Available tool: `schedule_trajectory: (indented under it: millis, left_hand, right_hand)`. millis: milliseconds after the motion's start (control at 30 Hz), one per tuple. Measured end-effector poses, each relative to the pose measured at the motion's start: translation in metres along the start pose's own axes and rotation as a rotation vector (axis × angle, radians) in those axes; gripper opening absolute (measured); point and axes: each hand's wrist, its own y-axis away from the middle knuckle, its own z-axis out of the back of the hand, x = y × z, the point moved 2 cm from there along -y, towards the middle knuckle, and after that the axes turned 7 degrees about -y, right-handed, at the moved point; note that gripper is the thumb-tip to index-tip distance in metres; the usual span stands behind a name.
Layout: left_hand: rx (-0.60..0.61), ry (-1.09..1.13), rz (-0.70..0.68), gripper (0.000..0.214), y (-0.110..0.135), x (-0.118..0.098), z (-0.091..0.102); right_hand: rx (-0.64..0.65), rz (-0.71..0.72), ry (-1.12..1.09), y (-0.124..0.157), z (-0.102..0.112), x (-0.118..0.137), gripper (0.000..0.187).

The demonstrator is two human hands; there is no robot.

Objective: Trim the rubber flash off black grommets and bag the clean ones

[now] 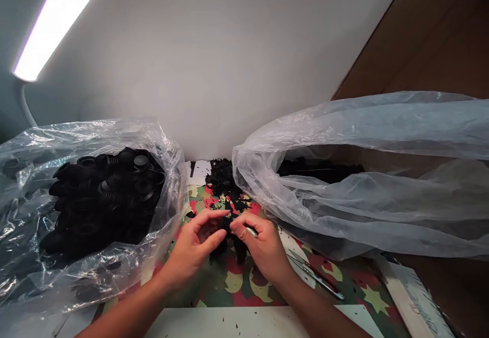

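Observation:
My left hand (196, 246) and my right hand (262, 246) meet at the middle of the table, fingers pinched together around a small black rubber part (227, 224). A thin metal tool (252, 232) shows between my right fingers. Both hands hover over a star-patterned cloth (344, 277) strewn with black rubber scraps (223, 180). At the left, an open clear plastic bag (30, 210) holds a heap of black ribbed rubber parts (110, 190).
A second large clear bag (374, 175) with dark parts inside lies at the right. Scissors or tweezers (317, 277) lie on the cloth by my right wrist. White sheets (237, 322) sit at the near edge. A strip lamp (53, 22) glows upper left.

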Motion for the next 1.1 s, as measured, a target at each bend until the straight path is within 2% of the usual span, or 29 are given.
schedule_trajectory:
  millis: [100,200,467,800,900,1000,1100]
  left_hand:
    - [-0.049,-0.032,-0.046,0.026,0.001,-0.005,-0.001]
    - [-0.094,-0.017,-0.018,0.024,0.000,-0.006,0.001]
    - [-0.120,0.076,-0.016,0.023,0.000,-0.006,0.004]
    - [-0.097,0.075,-0.031,0.022,0.001,-0.006,0.006]
    - [-0.075,0.105,-0.010,0.025,0.000,-0.002,0.009]
    - [-0.115,0.186,0.004,0.031,-0.004,0.002,0.012]
    - [-0.104,0.314,0.051,0.037,-0.007,0.000,0.011]
  right_hand:
    - [0.030,-0.031,-0.065,0.000,0.000,0.003,0.040]
    - [0.024,-0.034,-0.092,0.000,0.000,0.004,0.047]
    - [-0.003,-0.008,-0.135,0.001,-0.001,0.006,0.054]
    - [0.022,0.006,-0.115,0.002,0.000,0.004,0.048]
    - [0.035,0.011,-0.104,0.001,0.001,0.006,0.040]
    - [-0.019,0.020,-0.143,-0.001,0.002,0.005,0.030]
    - [-0.093,0.017,-0.115,-0.005,0.005,-0.004,0.025]
